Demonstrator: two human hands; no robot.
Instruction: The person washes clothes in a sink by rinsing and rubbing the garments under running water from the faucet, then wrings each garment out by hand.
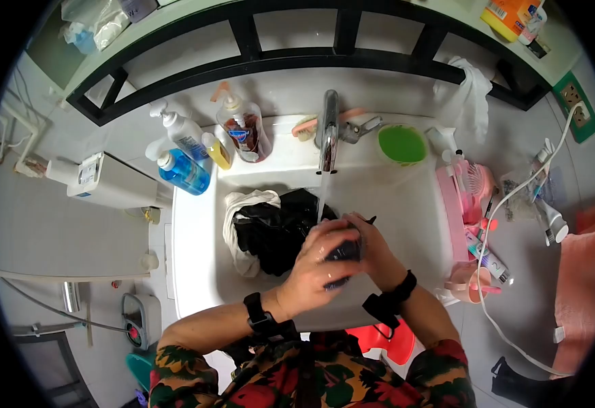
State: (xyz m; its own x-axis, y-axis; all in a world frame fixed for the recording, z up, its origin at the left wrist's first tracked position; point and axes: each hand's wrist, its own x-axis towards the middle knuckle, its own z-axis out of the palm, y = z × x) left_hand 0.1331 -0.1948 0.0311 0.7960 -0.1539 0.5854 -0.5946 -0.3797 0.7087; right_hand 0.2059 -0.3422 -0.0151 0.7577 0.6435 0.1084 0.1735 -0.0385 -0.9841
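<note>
The left hand and right hand are curling closed around a wet, bunched dark cloth, its length slanting toward the near edge of the sink. Black fabric and soft white cloth are lying crumpled nearer the left edge; water is streaming from the shiny tap.

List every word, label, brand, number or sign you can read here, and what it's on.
"2": on the tube at right.
"W+", as best I can tell: on the purple pack, top left.
Too small or blurred to read: the labels on the blue bottle, white bottle, brown bottle, orange bottle and white tank.
</note>
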